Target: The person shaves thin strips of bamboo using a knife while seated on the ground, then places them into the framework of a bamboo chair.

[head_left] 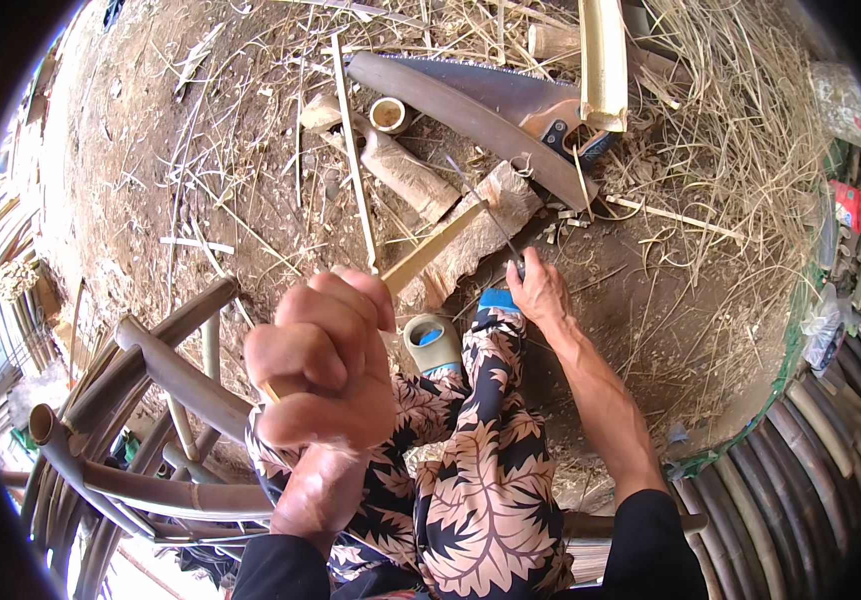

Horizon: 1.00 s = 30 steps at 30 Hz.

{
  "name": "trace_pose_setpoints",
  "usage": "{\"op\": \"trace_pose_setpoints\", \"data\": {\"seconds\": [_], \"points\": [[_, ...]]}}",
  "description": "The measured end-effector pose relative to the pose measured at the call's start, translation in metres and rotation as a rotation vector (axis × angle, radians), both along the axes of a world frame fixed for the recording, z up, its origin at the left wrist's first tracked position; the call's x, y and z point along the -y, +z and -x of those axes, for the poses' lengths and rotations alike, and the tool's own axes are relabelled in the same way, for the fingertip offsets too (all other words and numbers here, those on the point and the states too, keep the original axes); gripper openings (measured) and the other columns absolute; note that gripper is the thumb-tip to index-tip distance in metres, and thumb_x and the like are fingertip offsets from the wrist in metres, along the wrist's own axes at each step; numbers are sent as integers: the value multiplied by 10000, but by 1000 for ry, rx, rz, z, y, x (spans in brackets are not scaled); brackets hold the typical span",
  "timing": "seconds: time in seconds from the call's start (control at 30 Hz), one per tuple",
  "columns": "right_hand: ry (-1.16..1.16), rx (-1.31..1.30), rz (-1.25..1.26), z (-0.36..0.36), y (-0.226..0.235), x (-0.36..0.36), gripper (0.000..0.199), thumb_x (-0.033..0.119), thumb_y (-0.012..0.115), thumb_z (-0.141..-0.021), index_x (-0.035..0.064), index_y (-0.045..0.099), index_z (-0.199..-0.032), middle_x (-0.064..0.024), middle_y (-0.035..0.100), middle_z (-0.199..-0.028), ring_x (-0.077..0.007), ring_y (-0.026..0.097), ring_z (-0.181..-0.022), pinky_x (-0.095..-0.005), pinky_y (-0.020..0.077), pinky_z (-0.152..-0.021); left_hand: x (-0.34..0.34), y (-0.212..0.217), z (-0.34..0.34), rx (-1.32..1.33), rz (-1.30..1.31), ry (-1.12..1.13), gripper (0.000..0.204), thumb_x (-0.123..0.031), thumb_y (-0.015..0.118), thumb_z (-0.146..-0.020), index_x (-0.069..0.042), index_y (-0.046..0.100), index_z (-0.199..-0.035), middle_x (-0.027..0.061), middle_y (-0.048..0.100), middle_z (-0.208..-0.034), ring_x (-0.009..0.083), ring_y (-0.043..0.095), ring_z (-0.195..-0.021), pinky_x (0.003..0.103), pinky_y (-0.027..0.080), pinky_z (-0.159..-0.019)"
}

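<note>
Left hand (321, 355) clenched round a bamboo strip (436, 246), right hand (543, 290) gripping a thin knife (497, 222). Big saw (496, 88) lying beyond both, folks.

A bamboo workshop, judging by the handsaw (496, 88), shavings (716, 140) and poles (769, 500).

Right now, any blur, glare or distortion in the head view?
Head view: left hand looks soft, perhaps moving or too close; glare washes out the left rim; bamboo poles at lower right bow under the fisheye; handsaw reads fairly crisp.
</note>
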State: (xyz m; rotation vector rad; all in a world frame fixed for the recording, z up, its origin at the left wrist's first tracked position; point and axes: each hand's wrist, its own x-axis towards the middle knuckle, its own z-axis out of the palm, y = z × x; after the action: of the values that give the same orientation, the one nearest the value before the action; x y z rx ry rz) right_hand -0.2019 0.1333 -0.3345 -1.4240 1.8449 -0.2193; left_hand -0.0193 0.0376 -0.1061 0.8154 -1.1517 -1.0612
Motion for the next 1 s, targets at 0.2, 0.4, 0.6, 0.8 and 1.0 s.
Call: {"op": "trace_pose_setpoints", "data": {"seconds": [0.2,0.4,0.6,0.8,1.0], "points": [[-73,121,-174,-1,37,6,357,299,552,-942,-18,522,-1104,-265,646,-833,-426,649,-740,-470,509,-635,0,1,3,63,0,-57,587,-684,342,-909,-138,303,-698,-14,353,-660,117,358,-574,271,364,-551],[-124,297,751,-23,77,31,214,124,620,-904,-15,518,-1031,-109,585,-698,-234,609,-542,-330,499,-454,4,3,2,46,21,-75,585,-684,361,-907,-142,305,-693,-14,354,-658,125,363,-579,273,370,-560],[-50,44,-55,-2,-14,-6,282,268,554,-944,-10,509,-928,-168,581,-649,-321,584,-502,-430,489,-466,1,0,8,73,3,-62,585,-676,369,-911,-141,298,-685,-15,351,-640,120,360,-571,265,358,-541],[-186,323,592,-24,54,30,252,272,553,-950,27,504,-914,-98,556,-658,-236,559,-480,-378,463,-430,3,0,-2,50,-5,-77,564,-657,353,-927,-139,316,-705,-11,352,-655,125,357,-582,280,352,-564],[-106,71,-173,-5,1,0,306,322,570,-903,21,557,-958,-269,641,-754,-467,635,-748,-505,514,-634,-5,9,-8,44,-98,-29,540,-601,398,-956,-80,466,-830,52,409,-734,186,426,-741,402,417,-771]]}}
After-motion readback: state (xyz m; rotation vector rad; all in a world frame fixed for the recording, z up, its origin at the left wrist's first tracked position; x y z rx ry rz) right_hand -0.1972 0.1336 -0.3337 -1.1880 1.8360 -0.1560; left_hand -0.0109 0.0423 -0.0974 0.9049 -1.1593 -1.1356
